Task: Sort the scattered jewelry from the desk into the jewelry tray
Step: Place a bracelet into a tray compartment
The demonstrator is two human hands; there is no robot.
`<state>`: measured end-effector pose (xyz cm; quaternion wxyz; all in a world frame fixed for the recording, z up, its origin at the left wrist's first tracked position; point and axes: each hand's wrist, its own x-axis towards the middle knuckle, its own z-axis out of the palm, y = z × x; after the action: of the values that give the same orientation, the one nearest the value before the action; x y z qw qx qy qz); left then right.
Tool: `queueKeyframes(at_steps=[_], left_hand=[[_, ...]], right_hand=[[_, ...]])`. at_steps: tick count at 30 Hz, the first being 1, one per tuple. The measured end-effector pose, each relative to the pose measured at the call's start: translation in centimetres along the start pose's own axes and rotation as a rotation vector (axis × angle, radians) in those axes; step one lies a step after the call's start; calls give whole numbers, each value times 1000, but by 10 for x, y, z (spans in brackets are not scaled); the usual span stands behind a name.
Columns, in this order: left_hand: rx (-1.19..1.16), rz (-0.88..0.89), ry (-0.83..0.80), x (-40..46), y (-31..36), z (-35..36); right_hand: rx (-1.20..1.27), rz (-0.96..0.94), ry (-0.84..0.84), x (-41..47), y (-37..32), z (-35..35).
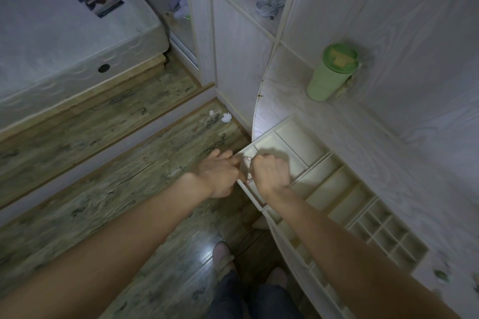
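The pale wood-grain desk (363, 142) curves out from a matching white wall unit, over a worn plank floor (103, 189), with a white mattress (64, 46) off to the side. One cream plastic jewelry tray (337, 189) with many compartments lies along the desk's edge, and one green lidded tumbler (331, 72) stands near the wall. Two bare hands meet over the tray's near corner: the left hand (220, 176) and the right hand (270, 172) both pinch what looks like a thin beaded bracelet (249, 163), strung between them above the end compartment, dim light blurring it.
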<state>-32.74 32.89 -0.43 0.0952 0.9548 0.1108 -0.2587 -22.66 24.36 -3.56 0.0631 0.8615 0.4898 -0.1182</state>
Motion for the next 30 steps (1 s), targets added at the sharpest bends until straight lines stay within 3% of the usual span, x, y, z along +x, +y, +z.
queueKeyframes(at_steps=[10, 16, 30], left_hand=[[5, -9, 101, -4, -7, 7], [45, 12, 78, -2, -6, 14], [36, -10, 72, 0, -2, 10]], right_hand=[[148, 23, 97, -7, 12, 1], [84, 81, -85, -2, 4, -7], [25, 145, -66, 1, 0, -3]])
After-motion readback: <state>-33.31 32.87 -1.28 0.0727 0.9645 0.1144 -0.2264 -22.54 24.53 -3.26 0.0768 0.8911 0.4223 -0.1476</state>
